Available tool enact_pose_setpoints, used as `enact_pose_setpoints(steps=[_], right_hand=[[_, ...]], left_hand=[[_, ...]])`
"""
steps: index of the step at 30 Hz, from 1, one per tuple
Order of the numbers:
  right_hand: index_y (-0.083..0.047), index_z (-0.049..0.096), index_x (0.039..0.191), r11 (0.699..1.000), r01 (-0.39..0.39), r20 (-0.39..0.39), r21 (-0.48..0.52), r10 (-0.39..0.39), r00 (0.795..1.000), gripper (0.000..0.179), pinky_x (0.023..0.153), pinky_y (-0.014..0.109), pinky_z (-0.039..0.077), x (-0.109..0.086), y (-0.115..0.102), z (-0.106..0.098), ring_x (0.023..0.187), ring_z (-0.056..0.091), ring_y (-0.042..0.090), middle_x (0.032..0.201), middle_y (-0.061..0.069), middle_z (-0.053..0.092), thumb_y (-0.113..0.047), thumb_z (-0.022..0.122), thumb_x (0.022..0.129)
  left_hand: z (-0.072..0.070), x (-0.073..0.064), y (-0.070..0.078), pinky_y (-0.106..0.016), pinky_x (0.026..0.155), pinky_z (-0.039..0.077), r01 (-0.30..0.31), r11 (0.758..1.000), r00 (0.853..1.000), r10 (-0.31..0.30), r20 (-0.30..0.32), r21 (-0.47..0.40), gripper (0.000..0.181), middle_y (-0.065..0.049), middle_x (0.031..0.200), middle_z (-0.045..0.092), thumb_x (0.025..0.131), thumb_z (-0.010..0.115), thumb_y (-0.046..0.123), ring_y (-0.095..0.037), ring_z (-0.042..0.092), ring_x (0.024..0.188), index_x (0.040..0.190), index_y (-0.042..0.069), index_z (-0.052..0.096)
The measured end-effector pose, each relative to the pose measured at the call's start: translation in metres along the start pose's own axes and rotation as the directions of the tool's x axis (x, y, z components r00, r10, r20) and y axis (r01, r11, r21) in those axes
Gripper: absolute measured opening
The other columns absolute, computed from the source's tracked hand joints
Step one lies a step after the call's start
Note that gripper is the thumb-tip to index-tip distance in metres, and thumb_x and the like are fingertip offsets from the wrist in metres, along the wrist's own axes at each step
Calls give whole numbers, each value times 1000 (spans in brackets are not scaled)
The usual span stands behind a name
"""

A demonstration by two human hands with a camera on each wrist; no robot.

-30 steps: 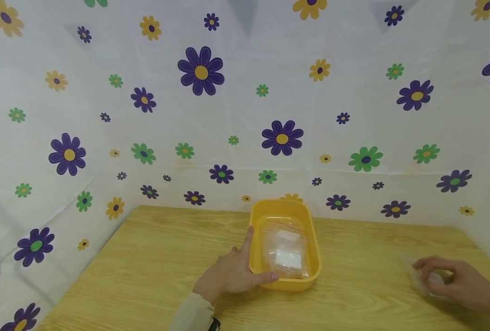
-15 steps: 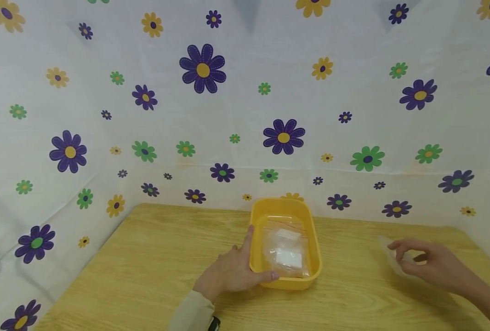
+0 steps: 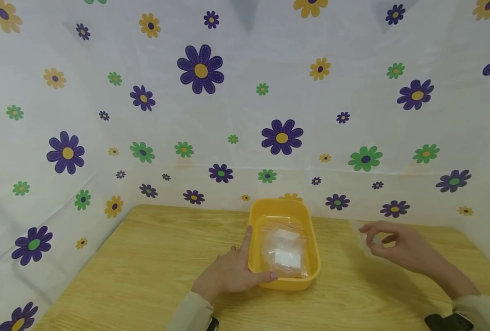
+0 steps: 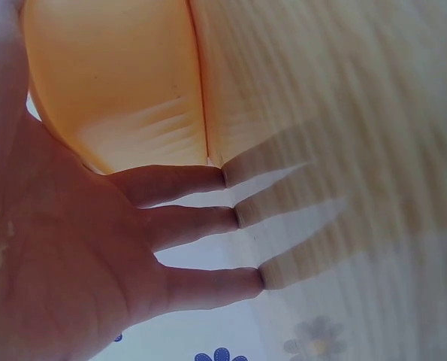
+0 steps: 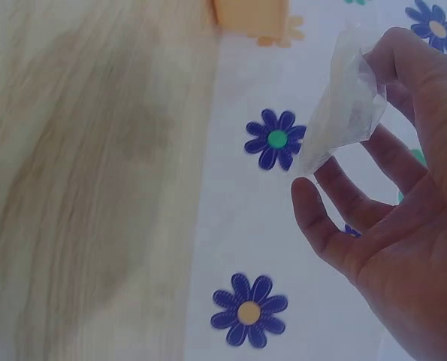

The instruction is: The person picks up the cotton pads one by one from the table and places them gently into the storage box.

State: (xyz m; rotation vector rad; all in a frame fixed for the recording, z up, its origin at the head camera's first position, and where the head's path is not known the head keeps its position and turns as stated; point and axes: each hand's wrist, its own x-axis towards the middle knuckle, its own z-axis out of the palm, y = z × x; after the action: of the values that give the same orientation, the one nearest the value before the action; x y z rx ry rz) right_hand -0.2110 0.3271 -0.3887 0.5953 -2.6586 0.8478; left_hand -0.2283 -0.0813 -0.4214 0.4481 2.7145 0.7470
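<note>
A yellow plastic bin [image 3: 316, 257] stands on the wooden table with small clear zip bags [image 3: 286, 250] lying in it, white pieces showing inside them. My left hand [image 3: 230, 273] rests at the bin's near left corner, thumb over the front rim and index finger along the left side. In the left wrist view, several straight fingers [image 4: 200, 222] reach down to the tabletop beside the orange-looking wall. To the right of the bin, my right hand [image 3: 400, 243] pinches a translucent plastic bag [image 5: 345, 105] between thumb and fingertips, above the table. The bag's contents are hard to make out.
The wooden table [image 3: 158, 257] ends at a white cloth wall [image 3: 236, 110] printed with purple, yellow and green flowers. The bin's far end is close to that wall. The cloth also borders the table on the left and right.
My right hand has moved left and away from me with the plastic bag, coming nearer the bin. The left hand and the bin stay in place.
</note>
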Motion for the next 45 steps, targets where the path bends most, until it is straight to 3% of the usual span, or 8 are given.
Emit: enact_pose_setpoints(steps=[5,16,26,37,45], right_hand=[[-33,67,86,999,35,-9,18,-35,999,32,71,24,57,12,-15,6,105,53,-18,113,0,76,-3,77,86],[-35,66,87,999,22,30,24,-23,999,30,77,29,58,29,-47,18,104,60,-5,115,0,76,-7,76,88],[-33,66,86,997,34,75,62,-39,996,28,79,31,56,45,-70,33,108,67,24,115,-1,76,-7,75,87],[-33,67,86,992,77,111,98,-87,990,27,79,31,56,56,-87,57,105,68,18,112,-6,77,-7,77,86],[-25,69,86,981,120,153,149,-143,978,21,79,31,55,65,-97,73,102,67,15,111,-5,77,-6,76,85]], left_hand=[[-1,0,0,-56,97,55,14,1000,1000,-14,13,-7,132,-23,123,67,73,59,91,-26,68,94,165,26,-10],[-2,-1,0,-63,101,51,26,1000,1000,-26,14,-7,132,-27,143,58,72,59,91,-40,64,121,166,27,-9],[-2,-2,2,-63,100,52,25,1000,1000,-25,13,-7,132,-27,145,56,73,59,91,-43,62,124,165,27,-10],[-1,0,1,-63,100,52,13,1000,1000,-12,12,-21,132,-28,144,57,73,60,90,-42,64,122,166,26,-8],[-1,0,1,-64,101,51,14,1000,1000,-14,11,0,132,-28,146,56,73,58,91,-43,62,125,166,25,-8]])
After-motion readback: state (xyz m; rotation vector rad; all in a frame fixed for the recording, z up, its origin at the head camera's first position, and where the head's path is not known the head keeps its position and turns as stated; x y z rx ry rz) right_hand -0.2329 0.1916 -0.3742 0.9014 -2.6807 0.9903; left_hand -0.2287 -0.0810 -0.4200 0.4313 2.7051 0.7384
